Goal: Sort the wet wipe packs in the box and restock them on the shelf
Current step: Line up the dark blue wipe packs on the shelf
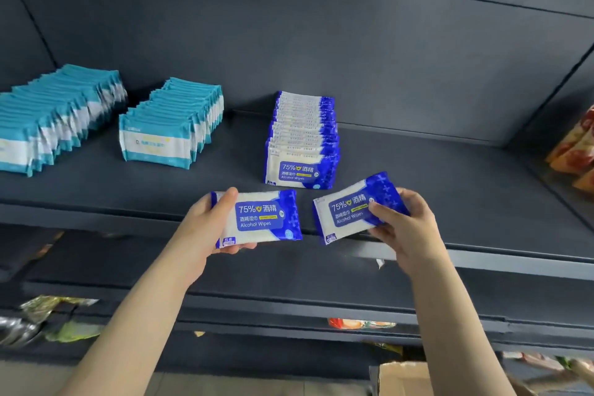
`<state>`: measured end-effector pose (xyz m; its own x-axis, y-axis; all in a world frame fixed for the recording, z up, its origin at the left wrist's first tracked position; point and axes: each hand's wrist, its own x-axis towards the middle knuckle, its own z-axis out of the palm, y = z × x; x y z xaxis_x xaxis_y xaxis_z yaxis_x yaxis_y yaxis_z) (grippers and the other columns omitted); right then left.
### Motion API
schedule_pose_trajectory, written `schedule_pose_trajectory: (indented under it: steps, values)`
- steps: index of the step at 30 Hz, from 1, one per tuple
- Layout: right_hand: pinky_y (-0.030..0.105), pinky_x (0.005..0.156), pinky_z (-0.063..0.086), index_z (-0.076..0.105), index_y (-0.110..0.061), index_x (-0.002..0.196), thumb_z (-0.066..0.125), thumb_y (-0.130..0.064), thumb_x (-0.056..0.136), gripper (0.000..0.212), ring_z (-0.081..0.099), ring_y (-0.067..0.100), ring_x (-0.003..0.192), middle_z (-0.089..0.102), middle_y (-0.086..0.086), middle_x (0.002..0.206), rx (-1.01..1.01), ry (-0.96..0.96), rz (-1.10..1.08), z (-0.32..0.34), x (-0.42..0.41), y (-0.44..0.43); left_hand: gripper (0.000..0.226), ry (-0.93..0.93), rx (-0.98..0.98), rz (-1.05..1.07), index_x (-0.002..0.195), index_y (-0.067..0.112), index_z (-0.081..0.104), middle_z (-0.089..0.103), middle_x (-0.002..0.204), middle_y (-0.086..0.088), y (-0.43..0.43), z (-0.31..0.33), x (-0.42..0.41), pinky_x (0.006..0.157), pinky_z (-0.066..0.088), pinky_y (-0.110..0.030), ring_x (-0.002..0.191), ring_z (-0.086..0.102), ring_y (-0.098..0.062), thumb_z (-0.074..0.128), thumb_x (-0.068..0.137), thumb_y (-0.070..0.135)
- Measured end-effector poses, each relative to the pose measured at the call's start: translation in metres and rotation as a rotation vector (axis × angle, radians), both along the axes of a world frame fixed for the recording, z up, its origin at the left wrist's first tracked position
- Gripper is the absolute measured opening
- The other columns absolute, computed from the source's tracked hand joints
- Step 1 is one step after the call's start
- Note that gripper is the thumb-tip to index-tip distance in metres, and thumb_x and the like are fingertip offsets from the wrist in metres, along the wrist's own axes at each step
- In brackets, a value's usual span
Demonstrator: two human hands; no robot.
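Your fingers (241,246) are curled round one pack in each hand. The left hand (205,225) grips the left pack (260,219) at its left end, thumb over the top edge and fingertips under the bottom edge. The right hand (408,219) pinches the right pack (347,212) at its right end, with one digit across the printed face and the rest wrapped behind.

You face a dark shelf (450,190) that spans the view. Toward its left edge stand two teal rows (173,125), each with packs upright one behind another, running from near the front edge back toward the rear wall. Well to their right, about mid-shelf, the blue row (303,138) stands the same way. Its front pack faces you, set back from the front edge. At the shelf's right edge, orange bags (575,145) lean in the next section. Blurred packets lie on the lower shelves, and a corner of the box (401,378) shows below your right forearm.

You hold both packs at the shelf's front edge, just before the blue row, and nothing stands between them and that row. The left pack lies with its long axis nearly level, printed face toward you and its text upright. The right pack is tilted with its right end higher, its face also toward you. A narrow gap keeps the two packs apart.
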<state>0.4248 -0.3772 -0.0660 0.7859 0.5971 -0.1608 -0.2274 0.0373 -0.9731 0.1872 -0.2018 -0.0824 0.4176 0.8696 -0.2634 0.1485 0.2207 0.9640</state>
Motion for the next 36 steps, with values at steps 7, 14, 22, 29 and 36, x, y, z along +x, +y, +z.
schedule_pose_trajectory:
  steps: [7,14,22,29,36]
  values:
    - [0.037,0.074,0.062,0.060,-0.008,0.119,0.068,0.006,0.085,0.037,0.073,0.028,0.094,0.073,0.012,0.108,-0.003,-0.105,0.237,0.005,0.023,0.009,0.023,-0.058,0.069,0.007,0.108,0.031,0.058,0.076,0.093,0.007,0.011,-0.004,-0.001,0.063,0.056,-0.032,0.081,0.075,-0.018,0.055,0.094,0.049]
    - [0.040,0.087,0.057,0.060,-0.021,0.108,0.064,-0.001,0.091,0.027,0.070,0.021,0.099,0.072,0.001,0.105,0.063,-0.323,0.202,-0.010,-0.001,0.056,0.009,-0.128,0.119,0.021,0.098,0.035,0.066,0.075,0.104,0.006,0.039,0.004,-0.024,0.103,0.045,-0.045,0.094,0.072,-0.014,0.057,0.097,0.038]
    - [0.023,0.073,0.052,0.061,-0.028,0.090,0.070,-0.014,0.088,0.016,0.068,0.013,0.084,0.073,-0.011,0.089,0.037,-0.485,0.073,-0.031,-0.024,0.088,0.024,-0.157,0.154,-0.194,0.099,0.031,0.069,0.074,0.106,-0.001,0.050,0.021,-0.035,0.066,0.059,-0.026,0.096,0.072,-0.019,0.066,0.078,0.041]
    - [0.030,0.072,0.053,0.067,-0.033,0.099,0.055,-0.026,0.099,0.014,0.066,0.012,0.083,0.073,-0.009,0.094,0.033,-0.424,0.080,-0.031,-0.016,0.085,0.013,-0.058,0.307,-0.304,0.095,0.037,0.069,0.073,0.100,0.011,0.049,0.021,0.010,0.066,0.060,-0.028,0.096,0.071,-0.009,0.066,0.092,0.024]
    - [0.030,0.084,0.055,0.066,-0.025,0.116,0.067,-0.040,0.088,0.032,0.068,0.015,0.104,0.073,-0.002,0.113,0.144,-0.332,0.129,-0.031,-0.014,0.080,0.013,0.021,0.727,-0.200,0.099,0.031,0.072,0.065,0.100,0.016,0.045,0.007,0.050,0.066,0.047,-0.011,0.084,0.061,-0.001,0.072,0.087,0.024]
